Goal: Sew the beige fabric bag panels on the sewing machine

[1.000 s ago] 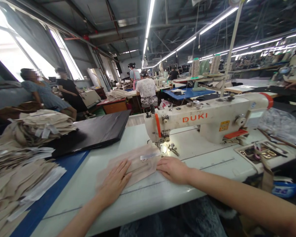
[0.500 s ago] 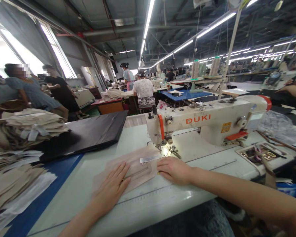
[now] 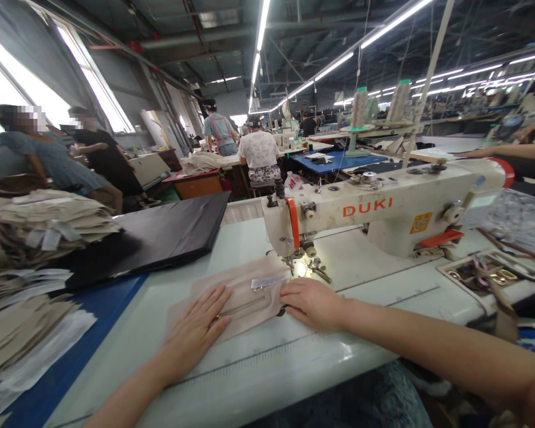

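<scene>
A beige fabric piece (image 3: 238, 291) with a small white label (image 3: 267, 280) lies flat on the white sewing table (image 3: 294, 356), its far end under the presser foot of a white DUKI sewing machine (image 3: 383, 211). My left hand (image 3: 196, 330) lies flat on the near left part of the fabric, fingers stretched out. My right hand (image 3: 312, 303) rests palm down at the fabric's right edge, just in front of the needle, fingers lightly curled onto the cloth.
Stacks of beige cut pieces (image 3: 40, 226) pile up at the left, beside a black board (image 3: 160, 235). A tray of small tools (image 3: 490, 273) sits at the right. Thread cones (image 3: 360, 107) stand behind the machine. Other people work at tables farther back.
The fabric and both hands have shifted slightly left and toward me; the view has tilted a little. Both hands stay pressed on the fabric.
</scene>
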Action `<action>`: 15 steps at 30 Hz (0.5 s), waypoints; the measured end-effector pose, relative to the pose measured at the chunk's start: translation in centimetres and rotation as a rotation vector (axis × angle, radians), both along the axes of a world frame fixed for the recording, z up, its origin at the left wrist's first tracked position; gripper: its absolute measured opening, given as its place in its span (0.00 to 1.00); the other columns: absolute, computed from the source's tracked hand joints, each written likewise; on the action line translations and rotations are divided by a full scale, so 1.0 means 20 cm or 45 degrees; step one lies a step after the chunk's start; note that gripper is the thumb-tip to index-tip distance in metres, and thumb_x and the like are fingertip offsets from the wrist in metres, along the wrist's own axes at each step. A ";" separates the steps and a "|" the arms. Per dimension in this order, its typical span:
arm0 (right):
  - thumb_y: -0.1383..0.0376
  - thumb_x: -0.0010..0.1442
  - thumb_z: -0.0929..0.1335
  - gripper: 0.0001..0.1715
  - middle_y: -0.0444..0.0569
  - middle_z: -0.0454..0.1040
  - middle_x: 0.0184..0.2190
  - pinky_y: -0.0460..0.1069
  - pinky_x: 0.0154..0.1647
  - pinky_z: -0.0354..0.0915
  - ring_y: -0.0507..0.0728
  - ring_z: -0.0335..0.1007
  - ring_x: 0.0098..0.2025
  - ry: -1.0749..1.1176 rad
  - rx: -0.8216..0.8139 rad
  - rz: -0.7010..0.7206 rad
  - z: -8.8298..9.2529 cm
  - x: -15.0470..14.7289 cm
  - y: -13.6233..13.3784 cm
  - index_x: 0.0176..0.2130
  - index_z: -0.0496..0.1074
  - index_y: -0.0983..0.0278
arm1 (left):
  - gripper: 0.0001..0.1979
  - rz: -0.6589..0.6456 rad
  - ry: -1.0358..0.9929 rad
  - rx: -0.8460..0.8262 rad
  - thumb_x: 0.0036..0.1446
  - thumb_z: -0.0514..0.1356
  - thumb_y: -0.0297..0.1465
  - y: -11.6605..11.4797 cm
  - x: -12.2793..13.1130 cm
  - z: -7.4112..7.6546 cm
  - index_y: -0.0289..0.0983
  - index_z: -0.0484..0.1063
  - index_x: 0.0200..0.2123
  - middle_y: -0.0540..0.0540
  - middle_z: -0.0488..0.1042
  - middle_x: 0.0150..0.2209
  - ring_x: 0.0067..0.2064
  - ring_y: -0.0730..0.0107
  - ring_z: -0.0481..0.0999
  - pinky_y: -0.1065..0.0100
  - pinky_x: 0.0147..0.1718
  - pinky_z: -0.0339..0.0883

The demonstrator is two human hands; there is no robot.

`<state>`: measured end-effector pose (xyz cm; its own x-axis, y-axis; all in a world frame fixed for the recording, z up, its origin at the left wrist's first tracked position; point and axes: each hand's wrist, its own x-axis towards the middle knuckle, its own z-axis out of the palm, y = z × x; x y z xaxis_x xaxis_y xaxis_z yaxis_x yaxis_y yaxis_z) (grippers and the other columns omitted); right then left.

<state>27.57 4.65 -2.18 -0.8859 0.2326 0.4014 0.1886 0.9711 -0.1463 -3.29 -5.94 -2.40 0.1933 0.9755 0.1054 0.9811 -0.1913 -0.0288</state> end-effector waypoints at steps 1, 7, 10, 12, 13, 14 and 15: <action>0.68 0.66 0.65 0.11 0.55 0.79 0.44 0.53 0.55 0.66 0.59 0.73 0.47 0.003 0.002 -0.002 0.00 0.00 0.00 0.43 0.77 0.68 | 0.27 0.006 0.001 0.003 0.69 0.46 0.45 0.00 0.00 0.00 0.43 0.58 0.67 0.46 0.59 0.68 0.67 0.57 0.60 0.54 0.63 0.59; 0.68 0.66 0.64 0.11 0.54 0.79 0.42 0.52 0.53 0.66 0.58 0.73 0.46 0.024 0.003 -0.026 -0.02 0.01 0.00 0.40 0.77 0.67 | 0.27 0.047 0.005 -0.023 0.68 0.47 0.44 -0.01 0.02 0.01 0.43 0.60 0.67 0.43 0.60 0.67 0.68 0.52 0.60 0.47 0.63 0.57; 0.68 0.66 0.64 0.11 0.54 0.80 0.41 0.52 0.52 0.66 0.57 0.73 0.44 0.041 -0.002 -0.035 -0.02 0.02 -0.01 0.39 0.77 0.67 | 0.27 0.024 -0.037 0.058 0.69 0.46 0.44 0.04 0.13 0.06 0.39 0.63 0.65 0.40 0.60 0.67 0.68 0.51 0.59 0.45 0.64 0.55; 0.69 0.66 0.64 0.11 0.53 0.79 0.39 0.52 0.52 0.66 0.58 0.73 0.44 0.047 -0.004 -0.035 -0.02 0.02 -0.01 0.38 0.77 0.66 | 0.26 -0.085 -0.099 0.097 0.69 0.46 0.42 0.10 0.25 0.09 0.39 0.64 0.64 0.40 0.61 0.67 0.67 0.55 0.61 0.48 0.65 0.54; 0.69 0.66 0.64 0.10 0.53 0.79 0.38 0.52 0.51 0.66 0.58 0.73 0.43 0.049 -0.004 -0.035 -0.02 0.02 -0.01 0.38 0.76 0.66 | 0.25 -0.149 -0.134 0.094 0.69 0.47 0.41 0.14 0.31 0.10 0.38 0.65 0.63 0.40 0.63 0.66 0.66 0.56 0.62 0.51 0.65 0.54; 0.69 0.66 0.64 0.10 0.53 0.79 0.38 0.52 0.50 0.66 0.58 0.73 0.42 0.049 -0.004 -0.034 -0.02 0.02 -0.01 0.37 0.76 0.66 | 0.24 -0.201 -0.171 0.081 0.68 0.48 0.39 0.18 0.36 0.10 0.38 0.67 0.62 0.40 0.65 0.65 0.66 0.57 0.64 0.53 0.65 0.55; 0.70 0.65 0.64 0.10 0.53 0.79 0.37 0.52 0.49 0.67 0.58 0.73 0.42 0.049 -0.004 -0.035 -0.01 0.02 -0.01 0.37 0.76 0.66 | 0.23 -0.237 -0.204 0.060 0.68 0.49 0.37 0.22 0.42 0.11 0.37 0.68 0.61 0.40 0.66 0.64 0.65 0.58 0.65 0.54 0.64 0.56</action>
